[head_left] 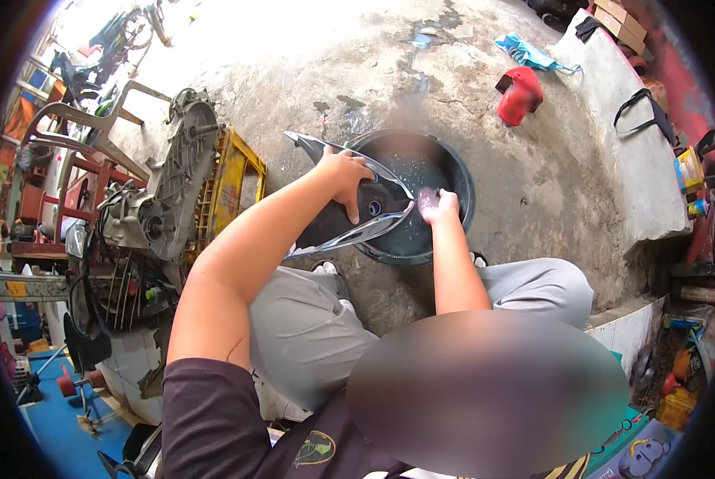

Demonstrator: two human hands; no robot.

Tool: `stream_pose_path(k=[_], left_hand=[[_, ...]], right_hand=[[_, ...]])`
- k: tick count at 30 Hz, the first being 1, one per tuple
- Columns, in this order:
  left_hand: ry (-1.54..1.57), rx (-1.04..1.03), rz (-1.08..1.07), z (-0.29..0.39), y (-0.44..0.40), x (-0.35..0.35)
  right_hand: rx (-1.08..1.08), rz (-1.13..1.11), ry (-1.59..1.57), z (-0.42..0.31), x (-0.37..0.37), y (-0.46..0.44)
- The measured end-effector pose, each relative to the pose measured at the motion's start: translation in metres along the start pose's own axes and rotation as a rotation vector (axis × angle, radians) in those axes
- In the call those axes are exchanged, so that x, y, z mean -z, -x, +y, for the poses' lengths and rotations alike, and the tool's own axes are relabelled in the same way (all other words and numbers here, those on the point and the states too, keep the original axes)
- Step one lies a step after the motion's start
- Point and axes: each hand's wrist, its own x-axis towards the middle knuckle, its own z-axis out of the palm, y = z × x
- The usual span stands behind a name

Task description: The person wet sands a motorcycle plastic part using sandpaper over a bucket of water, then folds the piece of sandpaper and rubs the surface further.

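My left hand (345,184) grips a dark motorcycle body panel (317,217) with silver edges and a round emblem, its thumb on the panel's inner side and its fingers over the upper edge. The panel is tilted across a dark round tub (463,172) of water, its pointed end over the tub. Just right of that tip is my right hand (444,206), above the water, its fingers curled around something pinkish and wet that I cannot make out. Bubbles or droplets show on the water.
A metal engine casing (190,132) stands at left against a yellow crate (234,172), near a plastic chair (106,120). On the wet concrete floor lie a red part (521,97) and a light blue cloth (529,53). A low concrete ledge (613,120) runs along the right.
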Motion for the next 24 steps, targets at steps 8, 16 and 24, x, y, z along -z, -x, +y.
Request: stream_pose_path(k=[8,16,24], left_hand=[[-0.026,0.007,-0.007,-0.001,-0.001,-0.002],[-0.018,0.01,0.028,-0.002,0.002,-0.007],[-0.013,-0.002,0.04,-0.002,0.002,-0.008]], right_hand=[[0.074,-0.843,0.226,-0.035,-0.066,0.149],[0.257,-0.972,0.43,-0.034,-0.114,0.225],[0.305,-1.003,0.464,-0.04,-0.118,0.238]])
